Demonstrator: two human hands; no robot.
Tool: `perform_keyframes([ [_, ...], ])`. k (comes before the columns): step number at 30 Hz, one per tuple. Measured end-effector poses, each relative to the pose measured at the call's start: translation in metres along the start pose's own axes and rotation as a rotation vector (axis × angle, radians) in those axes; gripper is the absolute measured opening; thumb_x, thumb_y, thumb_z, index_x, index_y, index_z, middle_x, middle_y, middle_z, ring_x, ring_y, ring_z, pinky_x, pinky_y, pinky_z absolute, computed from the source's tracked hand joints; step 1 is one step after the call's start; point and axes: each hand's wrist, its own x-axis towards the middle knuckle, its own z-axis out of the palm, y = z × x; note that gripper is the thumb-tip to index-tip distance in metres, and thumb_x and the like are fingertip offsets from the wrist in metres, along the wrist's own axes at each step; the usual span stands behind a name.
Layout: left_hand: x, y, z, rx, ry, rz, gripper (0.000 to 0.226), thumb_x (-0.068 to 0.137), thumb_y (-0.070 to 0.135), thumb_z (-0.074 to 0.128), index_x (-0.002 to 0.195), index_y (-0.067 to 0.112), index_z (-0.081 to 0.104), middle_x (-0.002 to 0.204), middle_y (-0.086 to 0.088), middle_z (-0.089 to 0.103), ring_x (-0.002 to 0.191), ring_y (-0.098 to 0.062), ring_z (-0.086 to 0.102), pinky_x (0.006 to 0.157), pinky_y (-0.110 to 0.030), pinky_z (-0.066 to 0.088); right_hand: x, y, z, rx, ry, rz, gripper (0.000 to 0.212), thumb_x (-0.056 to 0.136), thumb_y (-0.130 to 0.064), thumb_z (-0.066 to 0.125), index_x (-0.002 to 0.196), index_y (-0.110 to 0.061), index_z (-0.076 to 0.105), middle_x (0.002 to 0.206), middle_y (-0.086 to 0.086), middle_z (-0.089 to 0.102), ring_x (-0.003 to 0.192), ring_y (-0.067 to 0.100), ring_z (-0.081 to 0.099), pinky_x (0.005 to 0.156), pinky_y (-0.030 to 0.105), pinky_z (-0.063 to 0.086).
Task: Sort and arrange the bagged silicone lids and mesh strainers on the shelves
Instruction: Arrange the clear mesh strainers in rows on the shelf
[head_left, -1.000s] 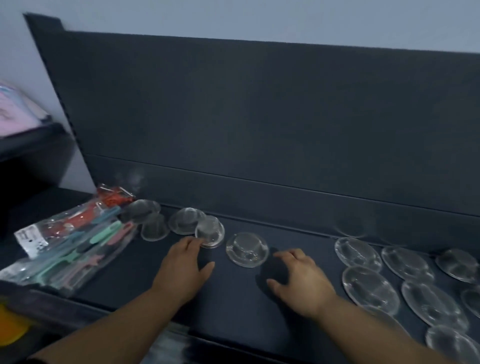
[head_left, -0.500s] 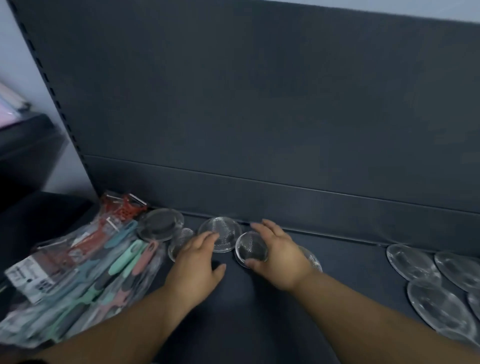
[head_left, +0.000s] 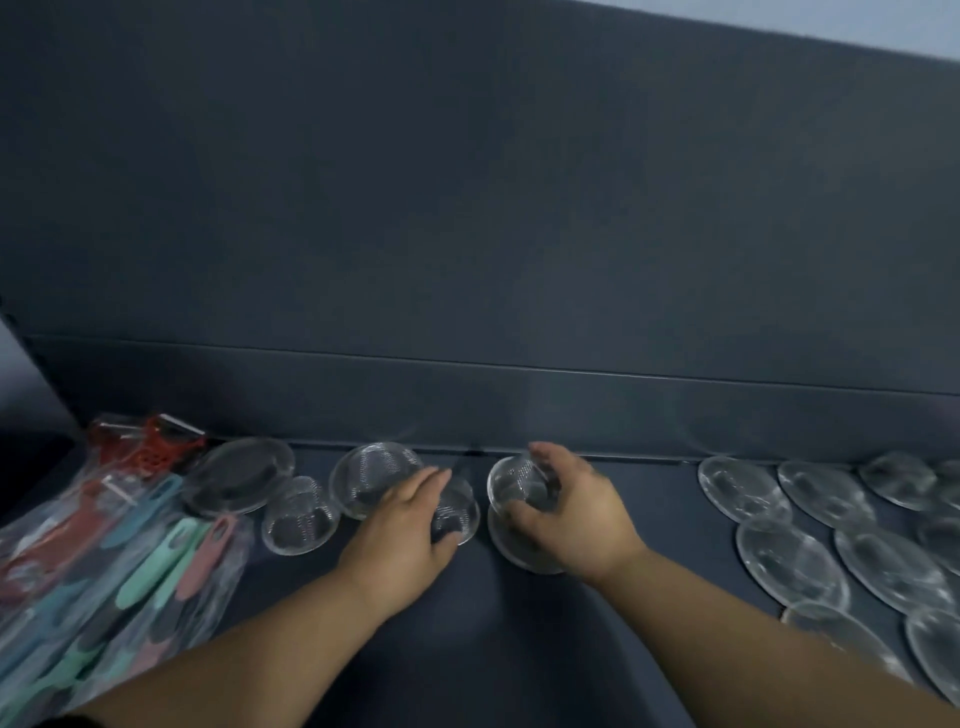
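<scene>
At mid-frame the right hand grips a small round clear-bagged mesh strainer, the left hand resting straight-fingered on a second strainer (lining them up, seemingly); next, set it alongside.

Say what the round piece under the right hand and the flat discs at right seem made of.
Round piece: fine mesh, probably metal, under glossy clear wrap; a dotted grid shows. Flat discs: clear, shiny silicone or plastic, with see-through bodies and glints; which one is unclear.
</scene>
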Motion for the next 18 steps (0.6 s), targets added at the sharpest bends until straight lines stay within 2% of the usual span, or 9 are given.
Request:
perform_keyframes([
  [2, 0.006, 0.005, 0.006, 0.007, -0.024, 0.005, 0.07, 0.088, 0.038, 0.058, 0.147, 0.022, 0.024, 0.153, 0.005, 0.024, 0.14, -0.012, 0.023, 0.112, -0.018, 0.014, -0.006, 0.01, -0.004, 0.003, 0.0, 0.012, 0.069, 0.074, -0.043, 0.072, 0.136, -0.033, 0.043, 0.129, -0.006, 0.054, 0.119, 0.009, 0.05, 0.102, 0.021, 0.038],
  [7, 0.017, 0.011, 0.011, -0.005, -0.033, -0.068, 0.07, 0.081, 0.038, 0.068, 0.139, 0.018, 0.034, 0.139, 0.0, 0.037, 0.129, -0.017, 0.037, 0.108, -0.023, 0.028, -0.021, 0.03, -0.011, -0.004, 0.018, 0.021, 0.068, 0.074, -0.042, 0.073, 0.135, -0.032, 0.043, 0.127, -0.007, 0.054, 0.118, 0.008, 0.051, 0.102, 0.02, 0.038],
  [11, 0.018, 0.023, 0.005, -0.086, 0.112, -0.171, 0.067, 0.08, 0.033, 0.071, 0.135, 0.014, 0.038, 0.136, -0.006, 0.041, 0.126, -0.022, 0.04, 0.104, -0.028, 0.032, -0.033, 0.042, -0.02, 0.026, 0.054, 0.037, 0.068, 0.074, -0.041, 0.073, 0.135, -0.033, 0.044, 0.125, -0.009, 0.054, 0.116, 0.007, 0.052, 0.102, 0.02, 0.039],
  [14, 0.019, 0.039, 0.002, -0.129, 0.275, -0.149, 0.064, 0.076, 0.026, 0.076, 0.13, 0.009, 0.045, 0.13, -0.011, 0.045, 0.122, -0.027, 0.042, 0.104, -0.034, 0.033, -0.042, 0.054, -0.03, 0.038, 0.099, 0.053, 0.067, 0.074, -0.043, 0.073, 0.134, -0.032, 0.044, 0.126, -0.01, 0.054, 0.115, 0.004, 0.052, 0.101, 0.018, 0.04],
  [18, 0.018, 0.077, 0.011, -0.134, 0.25, -0.086, 0.066, 0.073, 0.027, 0.078, 0.129, 0.01, 0.047, 0.129, -0.009, 0.047, 0.12, -0.027, 0.045, 0.102, -0.033, 0.034, -0.056, 0.076, -0.051, 0.039, 0.127, 0.075, 0.068, 0.073, -0.044, 0.073, 0.135, -0.032, 0.044, 0.127, -0.008, 0.054, 0.115, 0.006, 0.052, 0.1, 0.018, 0.04],
])
